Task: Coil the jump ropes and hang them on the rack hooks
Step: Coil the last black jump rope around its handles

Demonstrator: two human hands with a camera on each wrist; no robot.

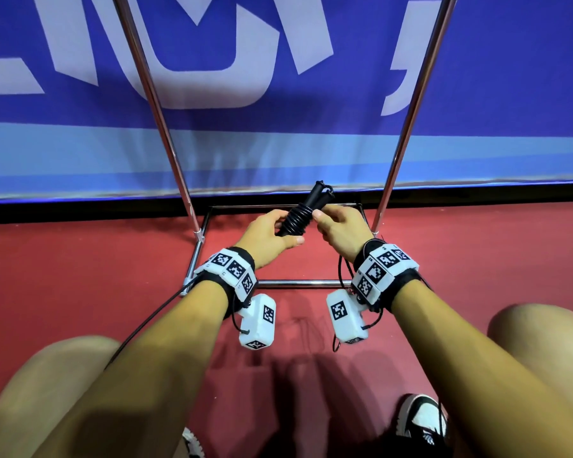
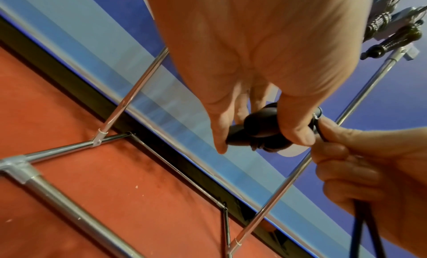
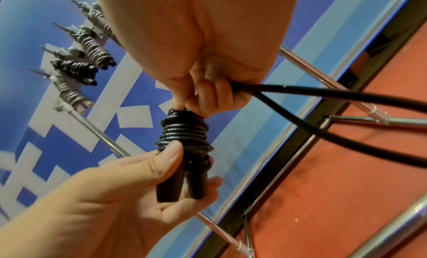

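A black jump rope [image 1: 303, 213] has its cord wound in tight turns round its two handles [image 3: 182, 185], held side by side. My left hand [image 1: 272, 234] grips the lower ends of the handles, thumb on the coil [image 3: 184, 134]. My right hand [image 1: 339, 228] pinches the cord at the top of the coil, and the loose cord [image 3: 323, 92] runs out of its fist in two strands. Several coiled ropes [image 3: 76, 68] hang on the hooks at the top of the chrome rack [image 1: 159, 104].
The rack's chrome base frame [image 1: 298, 284] lies on the red floor right below my hands, its two uprights [image 1: 407, 127] rising either side. A blue banner [image 1: 278, 94] stands behind the rack. My knees and shoe [image 1: 420, 421] are at the bottom.
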